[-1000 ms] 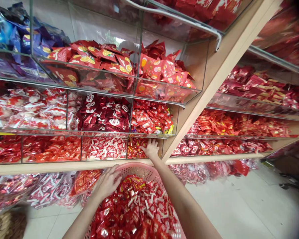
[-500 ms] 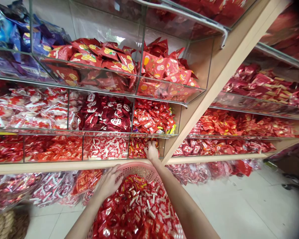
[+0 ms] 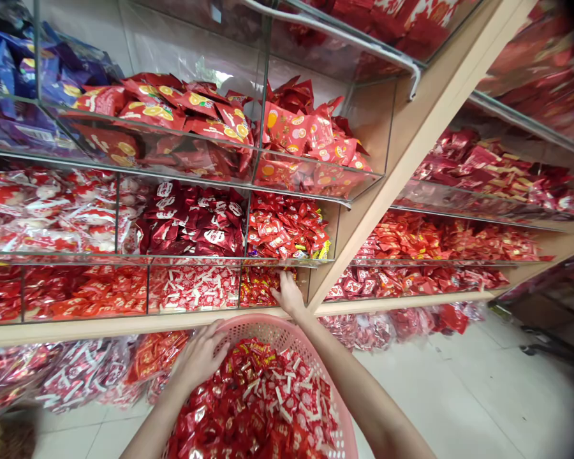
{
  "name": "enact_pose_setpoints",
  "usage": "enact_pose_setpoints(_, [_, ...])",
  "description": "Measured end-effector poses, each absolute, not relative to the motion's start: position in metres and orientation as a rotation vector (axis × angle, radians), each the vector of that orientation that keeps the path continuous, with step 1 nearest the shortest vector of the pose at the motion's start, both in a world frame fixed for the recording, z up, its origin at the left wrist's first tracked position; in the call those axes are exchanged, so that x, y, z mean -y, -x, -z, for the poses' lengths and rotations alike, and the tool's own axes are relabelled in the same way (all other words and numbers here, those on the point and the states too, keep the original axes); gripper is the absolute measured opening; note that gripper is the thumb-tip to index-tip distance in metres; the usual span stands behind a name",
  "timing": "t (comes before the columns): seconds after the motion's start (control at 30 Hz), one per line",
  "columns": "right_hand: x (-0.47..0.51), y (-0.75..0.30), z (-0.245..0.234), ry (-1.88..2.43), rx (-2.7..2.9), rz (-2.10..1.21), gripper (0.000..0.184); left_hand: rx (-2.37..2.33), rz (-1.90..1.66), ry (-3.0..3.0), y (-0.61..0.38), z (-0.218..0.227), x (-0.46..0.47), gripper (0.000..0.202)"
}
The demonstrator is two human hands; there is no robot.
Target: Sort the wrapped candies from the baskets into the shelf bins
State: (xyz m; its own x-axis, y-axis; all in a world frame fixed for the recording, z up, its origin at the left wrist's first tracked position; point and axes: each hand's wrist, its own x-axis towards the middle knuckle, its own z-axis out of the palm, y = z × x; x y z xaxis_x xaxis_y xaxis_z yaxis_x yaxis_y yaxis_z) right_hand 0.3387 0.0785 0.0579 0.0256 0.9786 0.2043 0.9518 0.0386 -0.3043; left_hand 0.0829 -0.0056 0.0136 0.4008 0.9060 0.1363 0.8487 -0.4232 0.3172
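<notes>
A pink perforated plastic basket (image 3: 343, 408) stands in front of me, heaped with red-wrapped candies (image 3: 249, 395), some with white twisted ends. My left hand (image 3: 203, 357) is closed over the basket's left rim, its fingers lying along the edge. My right hand (image 3: 289, 294) reaches over the far rim into a small bottom-row bin of shiny red and yellow wrapped candies (image 3: 256, 285). Its thumb stands apart from the fingers, and nothing shows between them. The fingertips are partly lost among the wrappers at the bin's front.
Clear-walled shelf bins rise ahead, with dark red packets (image 3: 191, 220), orange-printed red packets (image 3: 157, 115) and blue packets (image 3: 9, 76). A slanting wooden upright (image 3: 363, 248) stands right of my right hand. Bagged candies (image 3: 83, 376) lie beneath the shelf on the tiled floor (image 3: 440, 395).
My right hand has shifted slightly within the same bin, its thumb and fingers now more spread. The view has moved a little to the right. My left hand stays at the basket rim.
</notes>
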Motion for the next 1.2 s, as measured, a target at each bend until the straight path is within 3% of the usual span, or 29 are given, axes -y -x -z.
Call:
enact_pose_setpoints(0.13, [-0.067, -0.35, -0.063, 2.095, 1.935, 0.002, 0.049, -1.554, -0.425, -2.464, -0.084, -0.014, 0.005, 0.04])
enact_pose_setpoints(0.33, [-0.075, -0.338, -0.06, 2.367, 1.912, -0.236, 0.073, -1.534, -0.509, -2.434, -0.084, -0.01, 0.006, 0.037])
enact_pose_setpoints(0.47, [-0.086, -0.334, -0.055, 2.387, 1.886, -0.299, 0.079, -1.561, -0.491, -2.459, -0.082, -0.009, 0.005, 0.038])
enact_pose_setpoints(0.63, [-0.092, -0.34, -0.045, 2.3, 1.854, -0.305, 0.071, -1.551, -0.467, -2.469, -0.083, -0.008, 0.003, 0.039])
enact_pose_setpoints(0.9, [-0.089, -0.343, -0.032, 2.071, 1.927, -0.274, 0.042, -1.533, -0.442, -2.456, -0.085, -0.009, 0.004, 0.041])
enact_pose_setpoints(1.2, [-0.092, -0.342, -0.038, 1.951, 2.087, -0.248, 0.055, -1.557, -0.418, -2.436, -0.085, -0.012, 0.006, 0.041])
